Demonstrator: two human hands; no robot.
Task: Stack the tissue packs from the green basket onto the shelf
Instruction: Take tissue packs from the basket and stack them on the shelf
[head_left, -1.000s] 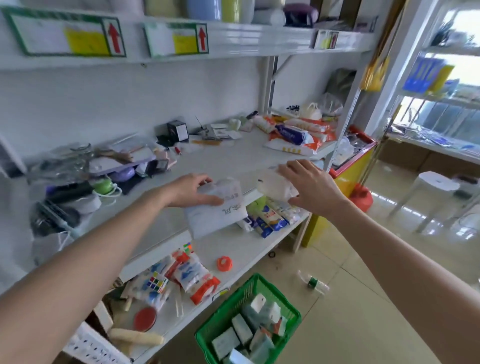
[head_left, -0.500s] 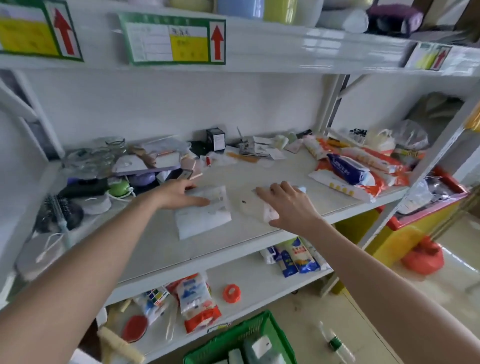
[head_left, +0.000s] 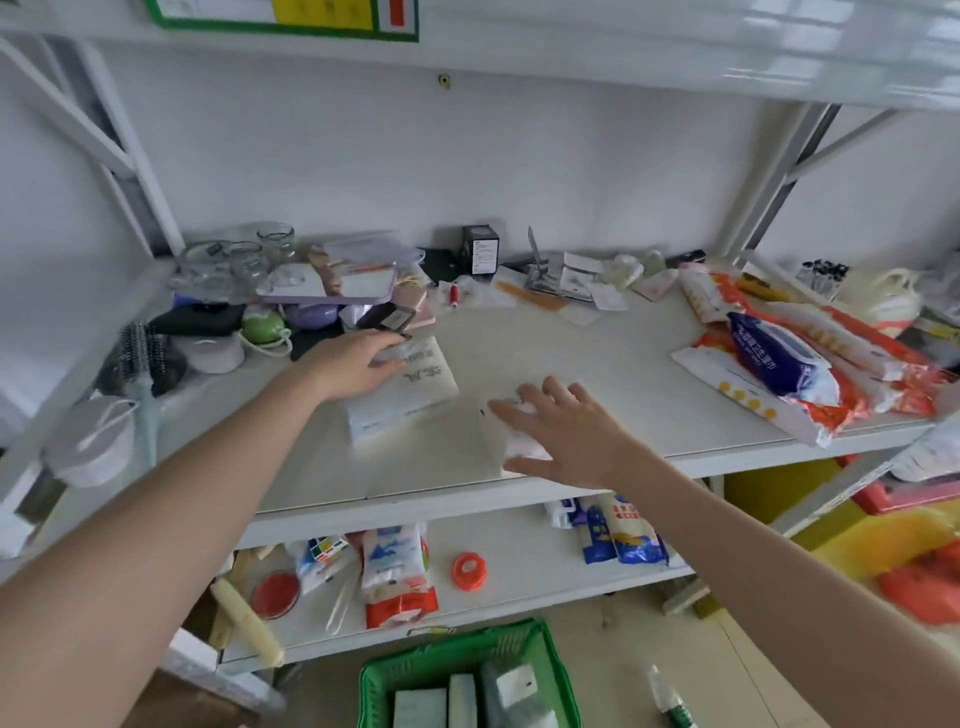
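Head view, left hand (head_left: 358, 364) flat on crinkly pack (head_left: 402, 397), right hand (head_left: 566, 431) spread over soft pack (head_left: 511, 441)

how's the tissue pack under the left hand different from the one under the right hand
The left tissue pack is larger, mostly uncovered, and shows dark printed characters; the right tissue pack looks smaller, plain white, and is largely hidden. The left hand rests on only the left pack's far corner, while the right hand lies spread across the right pack. Both lie flat on the shelf.
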